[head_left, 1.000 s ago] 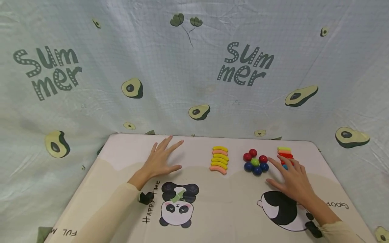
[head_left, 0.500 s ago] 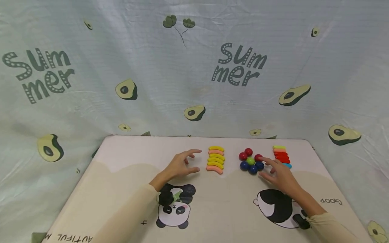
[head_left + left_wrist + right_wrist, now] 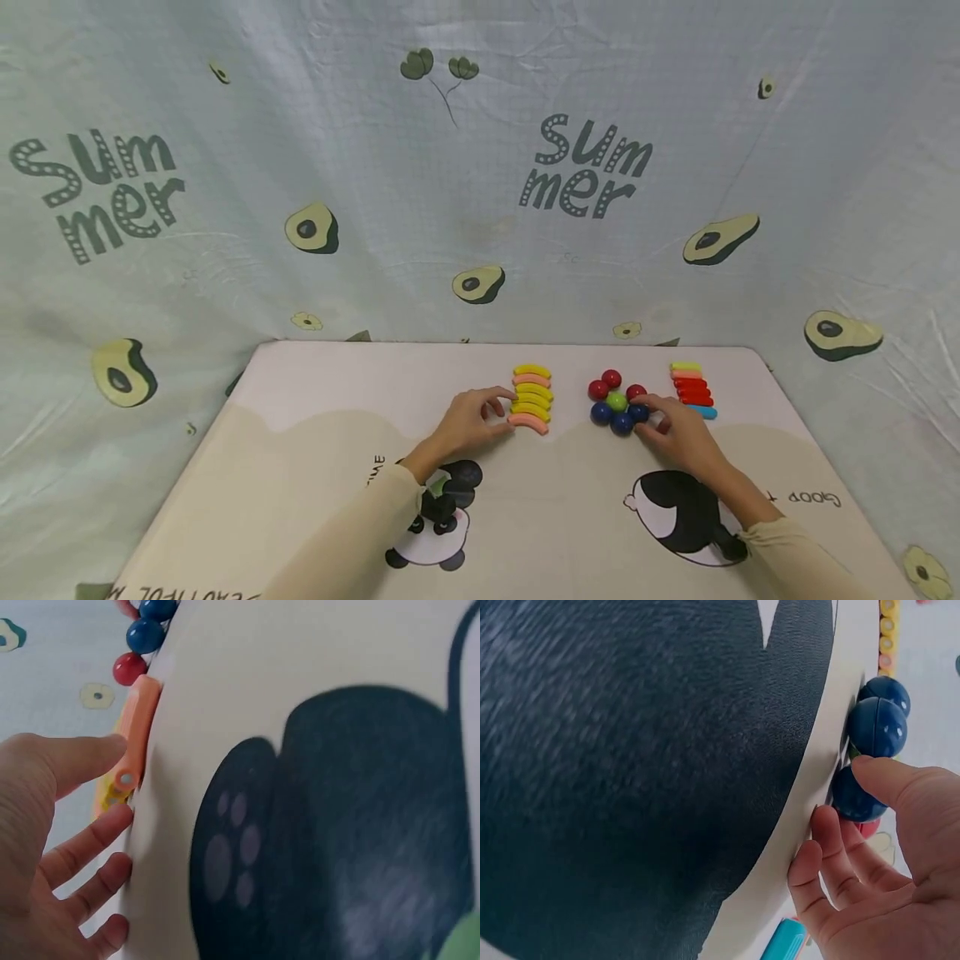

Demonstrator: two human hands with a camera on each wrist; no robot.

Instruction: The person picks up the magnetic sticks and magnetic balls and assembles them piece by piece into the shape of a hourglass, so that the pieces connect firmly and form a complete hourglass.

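My left hand is at the left ends of a column of curved, banana-like pieces, yellow and pink-orange. Its thumb is beside the front pink-orange piece, overlapping it in the left wrist view; the other fingers are loosely bent. With thumb and index finger, my right hand pinches the rightmost dark blue ball. That ball belongs to a flower-shaped cluster around a green ball, with red balls behind and other blue balls in front.
Right of the cluster lies another column of small pieces: yellow-green, pink, red and light blue. The pale table mat carries printed panda and black-and-white figures. A hanging cloth with avocados closes off the back.
My left hand has moved right to the curved pieces, its spread fingers drawing in. My right hand has moved left from the right column and closed around a blue ball.
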